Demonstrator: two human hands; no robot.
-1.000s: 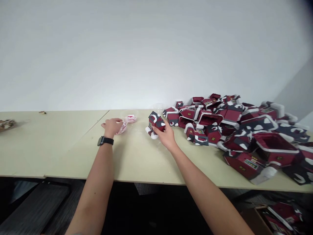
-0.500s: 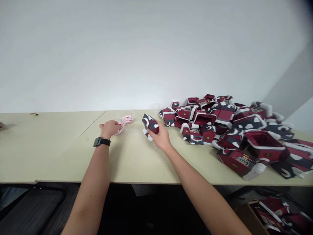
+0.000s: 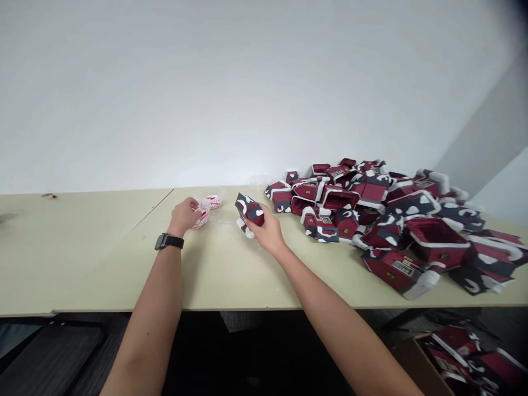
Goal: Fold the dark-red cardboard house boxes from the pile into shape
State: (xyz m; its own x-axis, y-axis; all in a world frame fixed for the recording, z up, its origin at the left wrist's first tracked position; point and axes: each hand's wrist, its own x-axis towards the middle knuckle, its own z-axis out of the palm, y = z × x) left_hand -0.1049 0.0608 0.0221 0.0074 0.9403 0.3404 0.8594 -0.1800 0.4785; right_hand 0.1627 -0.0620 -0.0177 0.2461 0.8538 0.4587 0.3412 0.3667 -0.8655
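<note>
My right hand (image 3: pixel 268 228) is closed round a small maroon house-shaped piece (image 3: pixel 249 211) with a dark grey, white-trimmed roof, above the middle of the table. To the left, my left hand (image 3: pixel 184 215), below which the wrist wears a black watch, has its fingers drawn together at a red-and-white striped item (image 3: pixel 201 219) in clear wrapping. A second red-and-white item (image 3: pixel 213 202) lies just behind it, also by clear plastic.
A large pile of maroon houses (image 3: pixel 439 239) with white edges covers the right side of the pale table (image 3: pixel 99 258). An open cardboard box (image 3: pixel 416 367) with more houses stands below at the right. A dark chair (image 3: pixel 53 352) is at the lower left.
The view has shifted slightly. The fingers of my left hand have drawn in at the striped item's wrapping. My right hand still holds the house, tilted a little differently.
</note>
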